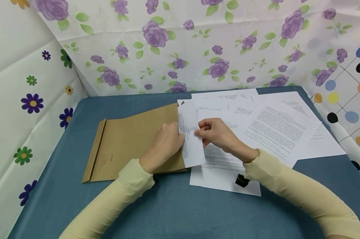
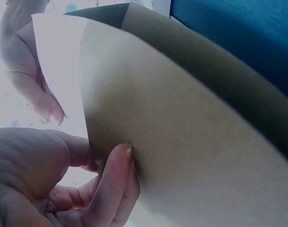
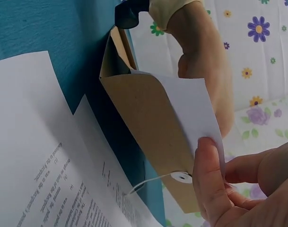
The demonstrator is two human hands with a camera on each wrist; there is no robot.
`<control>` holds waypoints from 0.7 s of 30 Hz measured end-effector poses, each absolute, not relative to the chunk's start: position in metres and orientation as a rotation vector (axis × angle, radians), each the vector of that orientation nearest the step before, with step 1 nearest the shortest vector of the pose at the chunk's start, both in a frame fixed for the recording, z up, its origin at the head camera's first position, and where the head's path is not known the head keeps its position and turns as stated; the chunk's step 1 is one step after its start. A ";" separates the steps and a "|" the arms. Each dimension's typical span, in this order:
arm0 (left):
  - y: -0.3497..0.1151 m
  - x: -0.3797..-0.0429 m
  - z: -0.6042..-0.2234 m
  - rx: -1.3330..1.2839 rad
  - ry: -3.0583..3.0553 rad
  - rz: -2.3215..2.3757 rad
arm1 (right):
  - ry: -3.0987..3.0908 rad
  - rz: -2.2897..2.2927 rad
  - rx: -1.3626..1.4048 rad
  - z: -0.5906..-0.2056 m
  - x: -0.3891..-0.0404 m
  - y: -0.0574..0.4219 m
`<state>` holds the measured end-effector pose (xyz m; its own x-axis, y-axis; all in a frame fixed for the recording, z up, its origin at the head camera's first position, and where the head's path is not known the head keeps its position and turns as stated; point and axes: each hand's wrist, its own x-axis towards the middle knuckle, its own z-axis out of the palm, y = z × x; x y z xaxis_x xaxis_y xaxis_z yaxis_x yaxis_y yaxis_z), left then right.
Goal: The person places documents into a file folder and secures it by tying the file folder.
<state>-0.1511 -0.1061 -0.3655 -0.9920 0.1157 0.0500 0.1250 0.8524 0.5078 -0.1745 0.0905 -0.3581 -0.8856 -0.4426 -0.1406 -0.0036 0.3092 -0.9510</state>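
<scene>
A brown kraft envelope point(image 1: 135, 136) lies on the table, its open end facing right. My left hand point(image 1: 165, 142) grips the envelope near that opening, with thumb and fingers pinching its edge in the left wrist view. Part of a printed white sheet point(image 1: 194, 154) sticks out of the opening; the rest is hidden inside. My right hand point(image 1: 214, 132) pinches the sheet's protruding edge between thumb and fingers. From the right wrist view, the envelope mouth point(image 3: 117, 68) gapes at one corner, and a white round button point(image 3: 181, 177) with a string sits on the envelope's face.
Several loose printed pages point(image 1: 276, 131) overlap on the right half of the blue tablecloth point(image 1: 174, 212). Floral sheeting point(image 1: 168, 46) hangs behind the table, and patterned sheeting point(image 1: 15, 109) covers the left side. A small black device point(image 1: 242, 181) shows by my right wrist.
</scene>
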 end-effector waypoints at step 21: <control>-0.104 -0.151 -0.367 -0.161 -3.020 -0.832 | 2.286 -1.434 -0.516 -0.350 -0.168 0.078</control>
